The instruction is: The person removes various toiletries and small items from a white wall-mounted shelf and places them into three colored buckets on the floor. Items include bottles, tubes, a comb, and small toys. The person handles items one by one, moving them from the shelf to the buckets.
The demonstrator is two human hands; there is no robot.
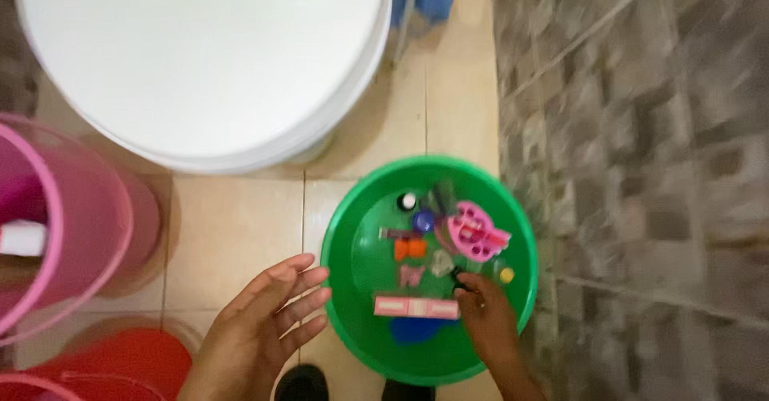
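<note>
— Fingers of the right hand curl down inside the green bowl, pinching at something small and dark; whether they grip it yet, I cannot tell.

— And the left hand?

— Flat and spread, holding nothing, fingertips just touching the bowl's outer rim. The bowl sits on the tiled floor beside the stone wall.

— What else lies inside?

— A long pink bar just beside the right hand, a pink palette, an orange bow, a yellow bead.

— Any advice?

— I'd steady the rim with the left and lift the piece straight up, clear of the bar.
</note>
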